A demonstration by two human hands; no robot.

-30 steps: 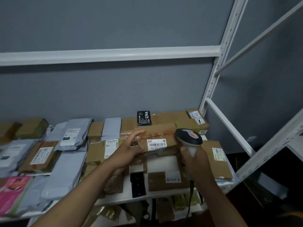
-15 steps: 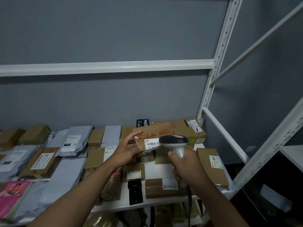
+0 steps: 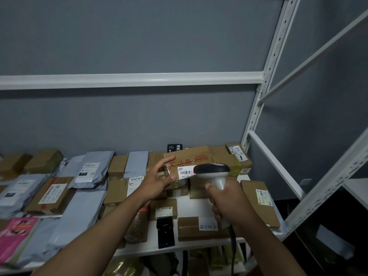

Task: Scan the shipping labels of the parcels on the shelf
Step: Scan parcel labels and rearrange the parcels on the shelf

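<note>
A brown cardboard box point(image 3: 191, 156) with red handwriting is tilted up over the rear parcels on the white shelf point(image 3: 191, 204). My left hand point(image 3: 157, 181) grips its left end, index finger on top and thumb on the front. A white barcode label point(image 3: 185, 173) faces me. My right hand point(image 3: 226, 202) grips the handle of a grey and white barcode scanner point(image 3: 212, 170). Its head sits right in front of the label and covers the label's right part.
Grey mailer bags point(image 3: 89, 168) and brown boxes point(image 3: 50, 193) cover the shelf to the left, with a pink packet point(image 3: 17, 234) at the front. A labelled box point(image 3: 258, 200) lies at the right by the white upright point(image 3: 258, 108). A black item point(image 3: 165, 232) lies near the front edge.
The box has moved farther back over the rear parcels with my left hand. The scanner head has shifted left, from beside the label to in front of it.
</note>
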